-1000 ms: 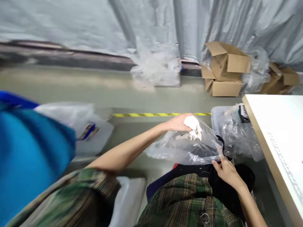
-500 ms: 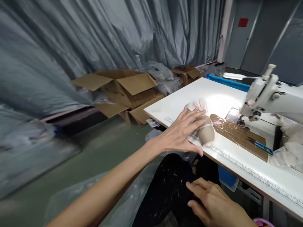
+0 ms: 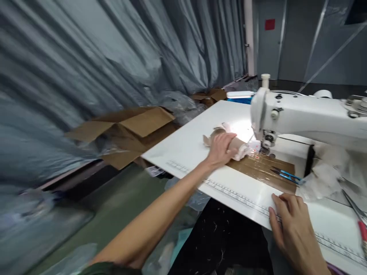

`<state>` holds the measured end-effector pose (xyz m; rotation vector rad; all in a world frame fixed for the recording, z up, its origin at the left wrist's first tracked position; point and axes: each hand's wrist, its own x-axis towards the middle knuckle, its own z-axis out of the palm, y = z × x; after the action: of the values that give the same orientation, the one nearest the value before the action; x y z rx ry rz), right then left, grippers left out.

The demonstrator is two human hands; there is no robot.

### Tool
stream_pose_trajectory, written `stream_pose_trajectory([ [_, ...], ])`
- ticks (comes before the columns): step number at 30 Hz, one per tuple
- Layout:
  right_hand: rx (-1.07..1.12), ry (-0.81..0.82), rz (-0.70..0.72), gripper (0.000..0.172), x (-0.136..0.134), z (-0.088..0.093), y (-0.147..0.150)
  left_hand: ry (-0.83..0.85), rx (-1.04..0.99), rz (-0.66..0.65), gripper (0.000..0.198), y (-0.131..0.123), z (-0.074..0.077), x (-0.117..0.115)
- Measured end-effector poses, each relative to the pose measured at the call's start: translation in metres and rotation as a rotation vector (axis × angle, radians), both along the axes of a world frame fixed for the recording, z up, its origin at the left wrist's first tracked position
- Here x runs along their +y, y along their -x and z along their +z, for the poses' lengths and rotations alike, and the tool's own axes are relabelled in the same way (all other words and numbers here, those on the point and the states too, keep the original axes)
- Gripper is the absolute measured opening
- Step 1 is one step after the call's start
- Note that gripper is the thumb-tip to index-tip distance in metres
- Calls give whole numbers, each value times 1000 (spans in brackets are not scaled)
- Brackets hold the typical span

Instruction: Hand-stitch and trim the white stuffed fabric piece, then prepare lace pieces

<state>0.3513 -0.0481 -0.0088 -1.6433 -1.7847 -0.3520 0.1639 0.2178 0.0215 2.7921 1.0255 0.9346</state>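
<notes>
My left hand (image 3: 221, 148) lies on a small tan and white fabric piece (image 3: 239, 148) on the white sewing table (image 3: 189, 147), fingers curled over it, just left of the needle of the white sewing machine (image 3: 301, 116). My right hand (image 3: 292, 227) rests on the table's front edge, fingers bent over a printed ruler strip (image 3: 235, 193), holding nothing. Blue-handled snips (image 3: 286, 175) lie on a brown taped patch (image 3: 262, 168) between the two hands.
Open cardboard boxes (image 3: 126, 131) and crumpled clear plastic (image 3: 183, 107) sit on the green floor left of the table. Grey sheeting (image 3: 86, 57) hangs behind. White fabric scraps (image 3: 323, 175) and a red-handled tool (image 3: 362, 229) lie at the table's right.
My view swung from the floor bag up to the sewing table. My left hand carried the fabric piece toward the machine's needle. My right hand rose from my lap onto the table's edge.
</notes>
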Motion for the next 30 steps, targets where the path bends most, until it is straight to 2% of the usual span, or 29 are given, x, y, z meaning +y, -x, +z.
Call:
stream_pose_trajectory([
  [5, 104, 94, -26, 23, -1, 13, 3, 78, -142, 54, 56, 0, 0, 8],
  [8, 125, 144, -58, 18, -2, 18, 3, 150, -239, 56, 47, -3, 5, 5],
  [13, 151, 185, -73, 16, -3, 21, 3, 317, -357, 24, 45, 0, 18, -8],
  [16, 181, 167, -40, 20, -4, 18, 0, 435, -355, 68, 44, 7, 24, -11],
  [18, 216, 133, -22, 21, -5, 16, -2, 446, -329, 80, 46, 12, 24, -9],
  [21, 285, 29, -34, 22, -7, 14, -3, 383, -306, -3, 47, 17, 21, -2],
  [25, 358, -128, -99, 25, -5, 22, -1, 361, -321, -232, 39, 28, 19, 7],
  [28, 392, -134, -90, 22, 10, 35, 9, 312, -328, -336, 25, 40, 22, 4],
  [30, 411, -96, -28, 21, 31, 45, 19, 201, -298, -364, 23, 45, 23, -2],
])
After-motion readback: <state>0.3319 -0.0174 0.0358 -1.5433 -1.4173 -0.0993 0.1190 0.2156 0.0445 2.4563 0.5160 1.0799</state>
